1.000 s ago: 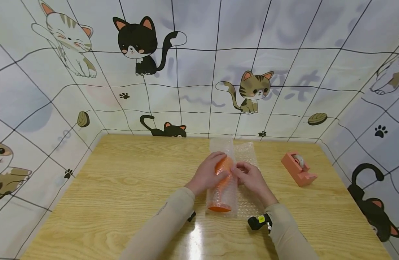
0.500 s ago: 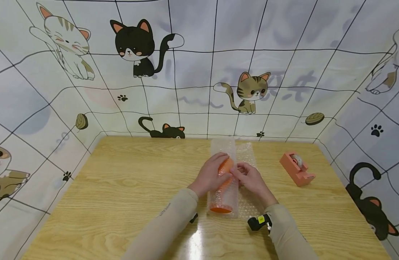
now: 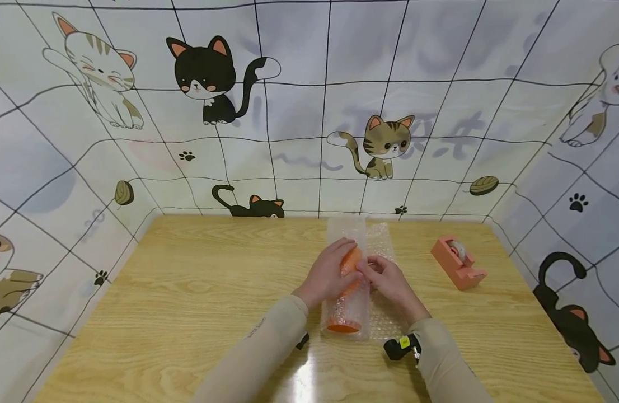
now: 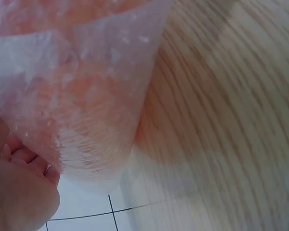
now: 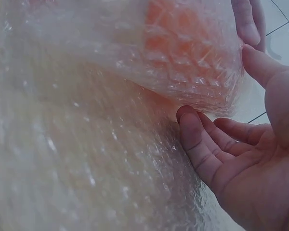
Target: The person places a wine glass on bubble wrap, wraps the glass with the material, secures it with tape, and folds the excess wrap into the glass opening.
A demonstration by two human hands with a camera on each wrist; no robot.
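Since the earlier frame, both hands barely shifted. The left hand (image 3: 329, 271) gripped the orange cylindrical cup (image 3: 346, 291), half-rolled in clear bubble wrap (image 3: 380, 240) mid-tabletop. The right hand (image 3: 387, 280), fingers loosely curled, touched the wrap; rolling further seems next.

Bright, even light from above; glare patch on table (image 3: 309, 375) near edge. Head view bends at borders. Both wrist views blurred, too close.

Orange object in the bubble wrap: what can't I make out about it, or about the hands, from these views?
- Orange object: head view, shape veiled by bubble wrap and covered by both hands.
- Left hand: left wrist view shows only blurred fingers at the frame's corner; grip unclear.
- Right hand: right wrist view, thumb cut by the edge.
- Tape dispenser: head view, too small to see the tape end.
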